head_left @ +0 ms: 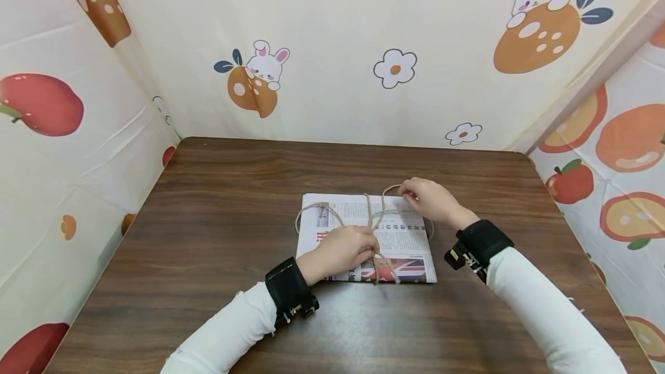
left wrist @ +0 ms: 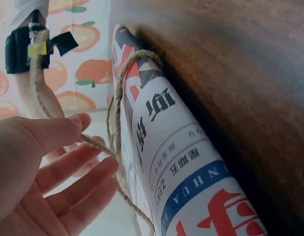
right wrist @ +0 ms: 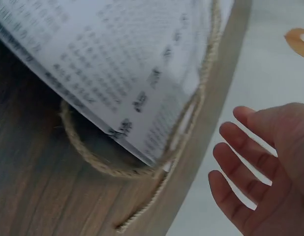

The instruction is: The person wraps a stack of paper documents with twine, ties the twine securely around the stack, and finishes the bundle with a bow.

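A folded newspaper bundle point(head_left: 400, 236) lies flat on the table, with brown twine point(head_left: 369, 206) crossing its top. My left hand point(head_left: 345, 250) is over the bundle's near half. In the left wrist view, the left hand point(left wrist: 53, 167) pinches the twine point(left wrist: 99, 144) between thumb and index finger, the other fingers loosely spread. My right hand point(head_left: 431, 201) is above the bundle's far right corner. In the right wrist view, the right hand point(right wrist: 260, 167) has its fingers loosely bent and apart from the twine point(right wrist: 201, 93), holding nothing. A loose twine end hangs past the bundle's corner there.
The bundle sits on a dark wood-grain table point(head_left: 208, 218). A printed cloth wall point(head_left: 332, 27) rises at the table's back edge, with more printed cloth point(head_left: 628, 149) at the right side. Each wrist wears a black band point(head_left: 287, 284) with a small camera.
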Available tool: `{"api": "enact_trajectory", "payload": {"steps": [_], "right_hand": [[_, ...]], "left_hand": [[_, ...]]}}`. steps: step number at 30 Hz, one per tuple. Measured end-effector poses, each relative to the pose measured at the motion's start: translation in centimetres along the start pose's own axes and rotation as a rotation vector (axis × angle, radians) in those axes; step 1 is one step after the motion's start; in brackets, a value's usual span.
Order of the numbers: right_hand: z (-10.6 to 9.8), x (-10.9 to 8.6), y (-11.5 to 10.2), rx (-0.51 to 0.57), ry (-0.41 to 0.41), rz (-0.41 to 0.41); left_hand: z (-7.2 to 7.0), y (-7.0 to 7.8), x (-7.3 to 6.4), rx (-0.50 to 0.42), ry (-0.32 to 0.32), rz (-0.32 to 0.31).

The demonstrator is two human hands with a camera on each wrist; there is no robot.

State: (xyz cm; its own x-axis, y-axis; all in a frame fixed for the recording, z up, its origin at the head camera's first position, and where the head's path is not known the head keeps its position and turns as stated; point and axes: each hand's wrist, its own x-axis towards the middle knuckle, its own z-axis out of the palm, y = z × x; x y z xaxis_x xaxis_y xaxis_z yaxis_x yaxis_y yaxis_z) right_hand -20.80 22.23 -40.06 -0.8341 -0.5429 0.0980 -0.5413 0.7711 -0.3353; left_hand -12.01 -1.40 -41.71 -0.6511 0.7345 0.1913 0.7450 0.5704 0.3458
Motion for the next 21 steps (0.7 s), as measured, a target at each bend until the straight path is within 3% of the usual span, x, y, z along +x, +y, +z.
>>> {"api": "enact_trajectory", "payload": {"steps": [7,21], "right_hand": [[1.6,-0.5,-0.1,-0.034,-0.066,-0.045],[2.6,-2.5,0.4,-0.033,-0.036,-0.035]], "left_hand": [[0.5,0.2,-0.4,0.055,-0.023,0.027],[0.9,-1.1,-1.4,0.035,-0.047,-0.009]]}}
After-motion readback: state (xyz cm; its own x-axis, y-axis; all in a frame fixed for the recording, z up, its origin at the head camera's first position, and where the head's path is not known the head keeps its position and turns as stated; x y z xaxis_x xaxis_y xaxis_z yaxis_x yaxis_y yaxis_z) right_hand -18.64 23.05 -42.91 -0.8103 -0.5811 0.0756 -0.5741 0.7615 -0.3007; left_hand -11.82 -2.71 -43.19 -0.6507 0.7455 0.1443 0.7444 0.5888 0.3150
